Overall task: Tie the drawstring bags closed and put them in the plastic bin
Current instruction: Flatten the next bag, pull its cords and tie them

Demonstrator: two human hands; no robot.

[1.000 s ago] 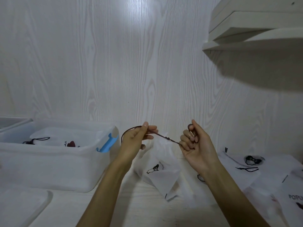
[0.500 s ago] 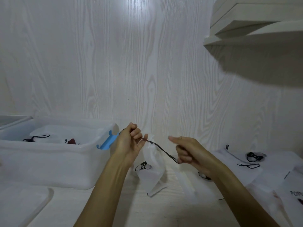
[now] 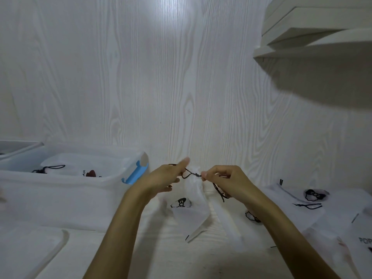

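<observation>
A white drawstring bag [image 3: 193, 210] with a small black print hangs above the table between my hands. Its dark drawstring [image 3: 191, 175] runs across the gathered neck. My left hand [image 3: 163, 178] pinches the cord on the left, thumb raised. My right hand [image 3: 227, 182] pinches the cord by the knot on the right, with loose cord trailing under its palm. The clear plastic bin [image 3: 66, 190] with a blue latch [image 3: 134, 174] stands at the left, a tied white bag [image 3: 70, 169] lying inside it.
Several more white drawstring bags [image 3: 314, 202] lie spread over the table at the right. The bin's clear lid [image 3: 28, 246] rests at the front left. A white shelf [image 3: 314, 37] juts from the wood-grain wall at the upper right. Another container's edge [image 3: 18, 146] shows at far left.
My hands have come closer together at the bag's neck. The cord, stretched taut between them before, is now short and looped, and the right hand has turned its fingers down onto the knot.
</observation>
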